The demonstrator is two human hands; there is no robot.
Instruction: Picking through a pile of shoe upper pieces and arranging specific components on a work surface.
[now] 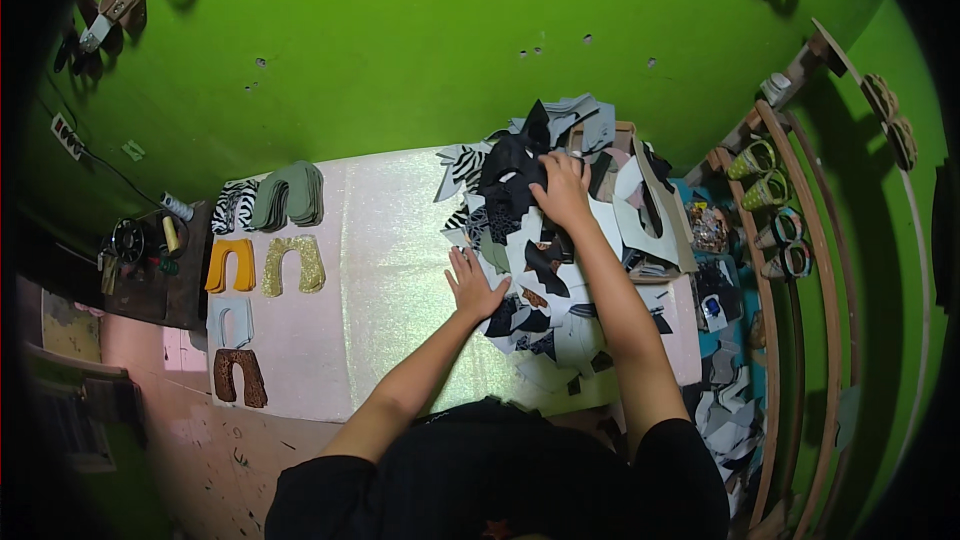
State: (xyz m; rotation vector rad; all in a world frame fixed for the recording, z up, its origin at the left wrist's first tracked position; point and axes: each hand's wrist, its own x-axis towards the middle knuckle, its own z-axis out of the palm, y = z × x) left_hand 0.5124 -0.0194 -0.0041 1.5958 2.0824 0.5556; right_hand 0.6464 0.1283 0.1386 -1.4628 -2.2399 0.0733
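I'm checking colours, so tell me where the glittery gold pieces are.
In the head view, the gold pieces lie on the left part of the table, right of the yellow pieces and just below the green pieces.

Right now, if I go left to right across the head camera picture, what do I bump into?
Socket strip, orange arch-shaped pieces, gold glittery pieces, your left hand, your right hand, green sandals.

Pale-green patterned sandals (752,161) sit on a brown wooden rack (771,380); a white rectangular power strip (67,137) hangs on the bright green wall (400,50).
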